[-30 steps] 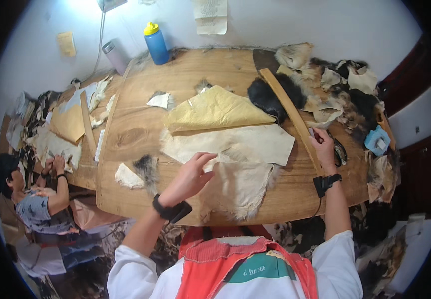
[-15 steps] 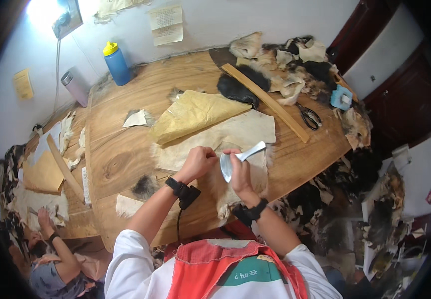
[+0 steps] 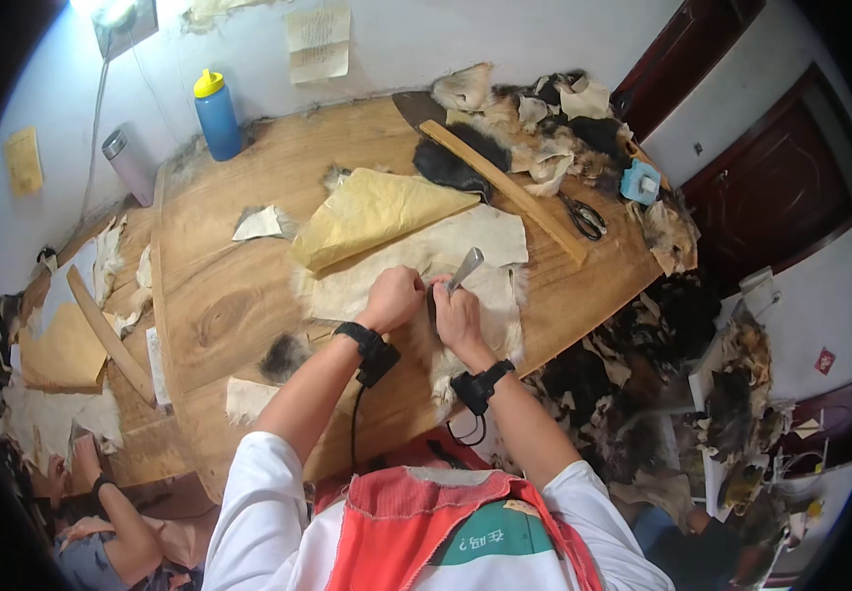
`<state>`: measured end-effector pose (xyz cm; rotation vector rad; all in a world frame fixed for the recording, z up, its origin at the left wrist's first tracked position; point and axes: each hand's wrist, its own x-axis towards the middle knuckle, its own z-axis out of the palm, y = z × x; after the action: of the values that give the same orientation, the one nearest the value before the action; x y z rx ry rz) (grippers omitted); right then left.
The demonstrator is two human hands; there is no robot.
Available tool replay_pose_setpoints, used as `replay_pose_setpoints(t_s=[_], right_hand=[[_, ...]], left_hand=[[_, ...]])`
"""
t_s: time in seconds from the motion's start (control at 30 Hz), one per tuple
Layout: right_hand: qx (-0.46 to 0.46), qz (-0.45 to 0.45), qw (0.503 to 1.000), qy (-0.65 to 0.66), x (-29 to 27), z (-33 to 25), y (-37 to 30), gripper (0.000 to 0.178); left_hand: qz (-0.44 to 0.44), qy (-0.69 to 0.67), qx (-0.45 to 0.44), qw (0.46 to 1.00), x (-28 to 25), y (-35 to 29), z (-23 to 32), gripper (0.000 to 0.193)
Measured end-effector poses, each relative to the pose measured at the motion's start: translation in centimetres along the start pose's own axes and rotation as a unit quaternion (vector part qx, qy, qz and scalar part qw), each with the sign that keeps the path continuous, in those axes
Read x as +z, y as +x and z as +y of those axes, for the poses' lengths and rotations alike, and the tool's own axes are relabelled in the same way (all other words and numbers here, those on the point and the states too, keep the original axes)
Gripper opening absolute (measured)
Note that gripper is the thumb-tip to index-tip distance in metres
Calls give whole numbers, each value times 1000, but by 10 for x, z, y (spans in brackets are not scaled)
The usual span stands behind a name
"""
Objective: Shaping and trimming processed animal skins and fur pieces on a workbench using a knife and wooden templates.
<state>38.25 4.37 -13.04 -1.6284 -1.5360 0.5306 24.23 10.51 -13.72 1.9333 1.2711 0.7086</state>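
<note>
A cream fur pelt (image 3: 490, 246), skin side up, lies on the wooden table under both my hands. My left hand (image 3: 396, 297) is closed at the pelt's middle, fingertips pinched on what looks like its edge. Close beside it on the right, my right hand (image 3: 458, 315) grips a metal knife (image 3: 468, 266). The knife's handle points up and away, and its blade is turned nearly edge-on and mostly hidden by my fingers. Folded yellow paper (image 3: 377, 215) covers the far left part of the pelt.
A wooden ruler (image 3: 505, 187), black scissors (image 3: 584, 217) and a blue box (image 3: 640, 183) lie right of the pelt. Fur scraps (image 3: 544, 123) pile at the back. A blue bottle (image 3: 216, 120) stands far left. Another person's hand (image 3: 86, 455) works at lower left.
My right hand has turned the knife from showing its broad face to nearly edge-on, handle raised, and brought it down to the pelt. My left hand stays pinched; the view has shifted slightly.
</note>
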Motion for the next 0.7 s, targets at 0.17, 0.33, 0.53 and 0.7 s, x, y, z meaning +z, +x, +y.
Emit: replay_pose_setpoints(t_s=[0.17,0.33,0.53,0.7], right_hand=[[26,-1,998,-53,7,0,9,35],[34,7,999,-27,5,-8,6,34],[12,-23,999,-20,-6,-12,-15,31],[-8,-28,998,59,-11,-13,-34,23]], left_hand=[[-13,51,34,998,-1,6,-3,17],[-8,18,37,999,-4,5,-7,15],[-25,-87,11,996,-12,-2,-1,10],[-56,-212,8,976,-21,-10,3,8]])
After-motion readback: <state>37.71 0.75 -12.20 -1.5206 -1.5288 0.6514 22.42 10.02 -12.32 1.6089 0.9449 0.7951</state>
